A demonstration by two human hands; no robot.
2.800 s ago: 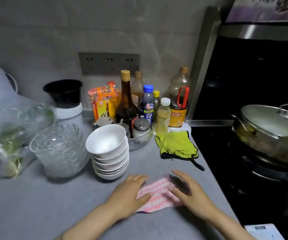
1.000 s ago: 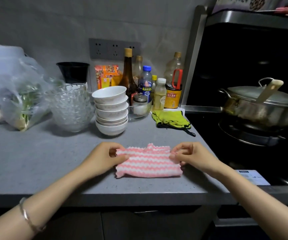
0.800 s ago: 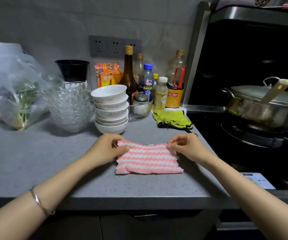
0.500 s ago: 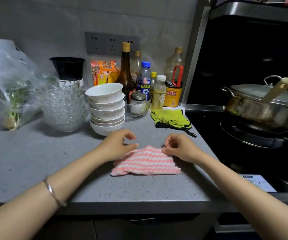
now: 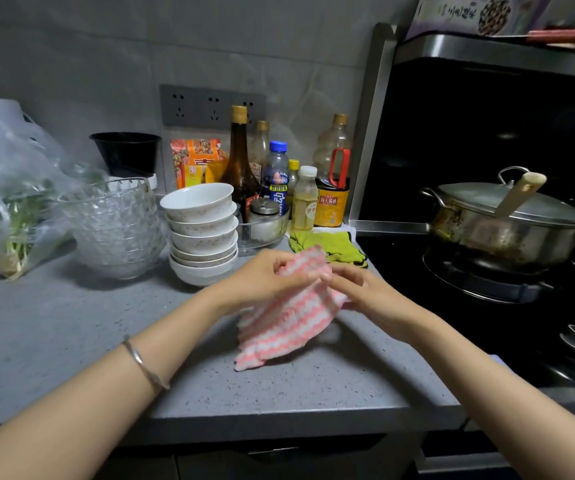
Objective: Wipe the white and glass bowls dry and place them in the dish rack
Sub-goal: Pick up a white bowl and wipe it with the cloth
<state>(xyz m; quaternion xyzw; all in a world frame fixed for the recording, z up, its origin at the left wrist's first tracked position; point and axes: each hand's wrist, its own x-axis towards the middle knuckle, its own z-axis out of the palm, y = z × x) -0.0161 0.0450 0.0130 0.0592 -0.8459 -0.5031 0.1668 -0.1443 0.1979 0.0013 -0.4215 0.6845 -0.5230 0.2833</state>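
- One stack of white bowls [image 5: 199, 233] stands upright on the grey worktop [image 5: 71, 323], just beyond your hands. There seem to be six, though the lowest rims sit too close together to count for certain. Expect them to be stiff, glazed, breakable, and slippery if wet. Lift only the top bowl, gripping its rim and wall.
- One nest of clear glass bowls [image 5: 113, 226] sits just beside the white stack, on its left. There are several, but the rims blur together and cannot be counted. They are probably heavier and slick, so support one from beneath.
- One pink-and-white striped cloth [image 5: 286, 320] is soft, light and limp. Its top edge is raised and its lower corner trails on the worktop.
- Your left hand [image 5: 265, 278] pinches the cloth's upper edge with curled fingers. Your right hand [image 5: 358, 289] holds the same edge, its fingertips meeting the left's.
- No dish rack is in view.
- Farther out are one green cloth [image 5: 327, 244], a cluster of bottles [image 5: 241, 157], one lidded pot [image 5: 507, 223] on the right, and one plastic bag [image 5: 12, 209] on the left.
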